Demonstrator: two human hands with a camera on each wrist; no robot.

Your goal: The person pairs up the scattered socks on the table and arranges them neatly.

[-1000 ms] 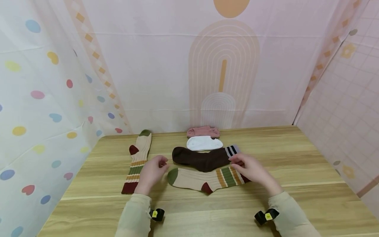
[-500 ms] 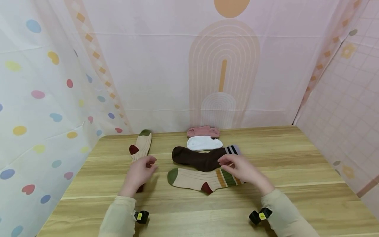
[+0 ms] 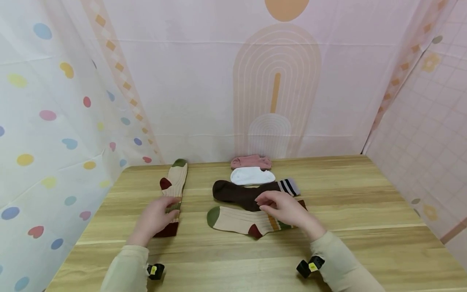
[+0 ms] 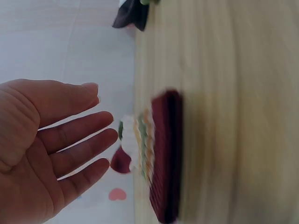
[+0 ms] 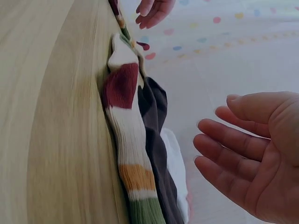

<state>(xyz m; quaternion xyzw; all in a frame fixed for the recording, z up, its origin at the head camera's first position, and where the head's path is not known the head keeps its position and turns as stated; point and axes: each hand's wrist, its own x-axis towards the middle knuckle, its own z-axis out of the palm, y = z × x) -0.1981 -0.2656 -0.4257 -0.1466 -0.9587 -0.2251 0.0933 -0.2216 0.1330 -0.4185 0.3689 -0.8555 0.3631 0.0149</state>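
At the left, a beige sock point(image 3: 176, 178) with a green toe, maroon heel and striped leg lies lengthwise on the table. My left hand point(image 3: 156, 215) hovers over its striped part, fingers relaxed and holding nothing; the left wrist view shows its maroon cuff point(image 4: 166, 158) past the fingers. A matching striped sock point(image 3: 233, 219) lies crosswise in the middle. Above its striped leg is my right hand point(image 3: 282, 207), loosely bent and free of any object, covering part of that leg. Just behind lies a dark brown sock point(image 3: 237, 195) with a grey, black-banded cuff.
Behind the brown sock lie a white ankle sock point(image 3: 251, 176) and a pink ankle sock point(image 3: 251, 162), near the back edge of the wooden table point(image 3: 233, 259). Patterned curtains point(image 3: 197, 89) stand behind and on both sides.
My left hand has moved left, from between the two striped socks to over the left one. My right hand has shifted left along the crosswise sock. The socks lie as before.
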